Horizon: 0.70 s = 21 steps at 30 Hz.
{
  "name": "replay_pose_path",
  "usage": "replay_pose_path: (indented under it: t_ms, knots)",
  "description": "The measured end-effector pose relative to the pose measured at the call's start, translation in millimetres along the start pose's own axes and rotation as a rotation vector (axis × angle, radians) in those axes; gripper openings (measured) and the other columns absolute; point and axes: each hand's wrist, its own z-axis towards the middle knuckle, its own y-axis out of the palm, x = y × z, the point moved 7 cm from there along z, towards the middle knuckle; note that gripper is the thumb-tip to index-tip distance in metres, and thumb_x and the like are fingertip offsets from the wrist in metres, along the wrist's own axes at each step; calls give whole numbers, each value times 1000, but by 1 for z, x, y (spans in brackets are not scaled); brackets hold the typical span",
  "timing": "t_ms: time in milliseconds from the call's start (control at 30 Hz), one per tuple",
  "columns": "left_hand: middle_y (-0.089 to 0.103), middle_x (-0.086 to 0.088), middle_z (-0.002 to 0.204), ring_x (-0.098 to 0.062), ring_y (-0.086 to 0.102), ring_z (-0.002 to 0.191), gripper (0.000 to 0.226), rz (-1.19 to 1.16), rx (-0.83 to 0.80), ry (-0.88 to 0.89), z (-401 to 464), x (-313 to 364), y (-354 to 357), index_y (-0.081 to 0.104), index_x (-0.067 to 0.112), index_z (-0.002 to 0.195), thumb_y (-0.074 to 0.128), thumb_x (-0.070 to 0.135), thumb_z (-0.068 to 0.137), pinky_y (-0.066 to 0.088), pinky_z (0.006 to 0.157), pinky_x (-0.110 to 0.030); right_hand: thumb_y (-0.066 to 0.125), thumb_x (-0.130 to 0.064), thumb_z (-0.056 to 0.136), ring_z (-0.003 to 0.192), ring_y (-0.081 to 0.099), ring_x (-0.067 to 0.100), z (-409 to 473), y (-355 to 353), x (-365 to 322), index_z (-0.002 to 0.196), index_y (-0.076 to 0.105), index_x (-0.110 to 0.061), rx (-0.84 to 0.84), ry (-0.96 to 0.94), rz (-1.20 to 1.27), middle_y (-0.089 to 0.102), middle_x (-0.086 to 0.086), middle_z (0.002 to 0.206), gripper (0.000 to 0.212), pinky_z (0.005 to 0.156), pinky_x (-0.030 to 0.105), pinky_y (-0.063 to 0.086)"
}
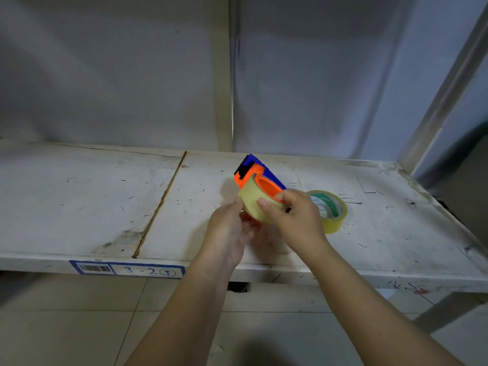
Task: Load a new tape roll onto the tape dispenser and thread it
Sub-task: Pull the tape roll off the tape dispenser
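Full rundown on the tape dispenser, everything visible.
The tape dispenser is orange and blue plastic with a black part at its far end. A tan tape roll sits around its orange hub. It is held tilted above the shelf; the left hand is under it, the right hand grips the roll's rim. Its lower part is hidden.

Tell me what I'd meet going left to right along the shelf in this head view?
Barcode label → seam in the shelf → left hand → right hand, both holding the tape dispenser with its roll → spare tape roll.
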Motion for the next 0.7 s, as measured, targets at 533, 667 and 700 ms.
replay_pose_path:
  t_ms: [533,667,700]
  knots:
    - [68,-14,100,-21,66,83,29,-66,-224,96,-15,12,10,62,5,111,41,21,100,53,72,-31,68,-69,56,119,43,17,-10,-11,-26,137,25,-29,-205,-169,-318,45,-5,134,100,94,38,43]
    - [68,-15,100,-21,67,85,32,52,-251,144,-18,12,15,62,2,113,41,21,99,53,76,-32,68,-70,54,110,52,14,-6,-15,-12,133,26,-35,-309,-48,-153,50,-13,120,96,89,42,51]
    - [68,-16,102,-22,66,87,33,59,-252,145,-19,12,16,61,1,115,41,22,99,52,78,-33,68,-71,52,109,52,13,-6,-14,-9,133,26,-35,-337,-27,-141,50,-13,120,98,89,42,51]
